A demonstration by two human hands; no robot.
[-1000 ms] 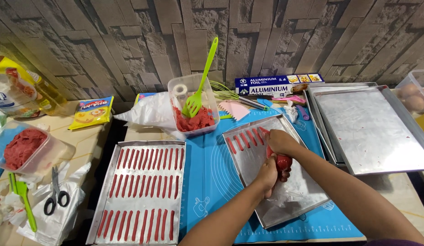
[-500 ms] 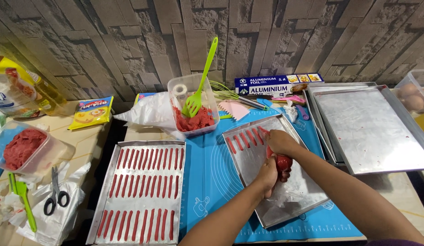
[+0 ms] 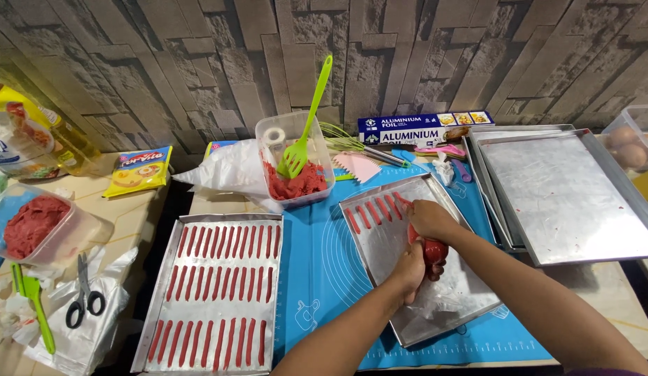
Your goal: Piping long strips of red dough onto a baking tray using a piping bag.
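Note:
Both my hands grip a clear piping bag (image 3: 435, 252) filled with red batter, held over a tilted metal baking tray (image 3: 407, 327). My left hand (image 3: 409, 271) squeezes the bag's lower end. My right hand (image 3: 428, 219) holds its upper part near the tip. Several short red batter strips (image 3: 374, 211) lie in a row at the tray's far end. The bag's loose plastic tail (image 3: 449, 299) trails across the tray's near half.
A full tray of red strips (image 3: 216, 292) lies left on a blue mat (image 3: 317, 278). Behind stand a tub of red batter with a green spatula (image 3: 296, 167) and a foil box (image 3: 421, 129). Bare trays (image 3: 567, 195) sit right; scissors (image 3: 84, 296) and another batter tub (image 3: 35, 226) left.

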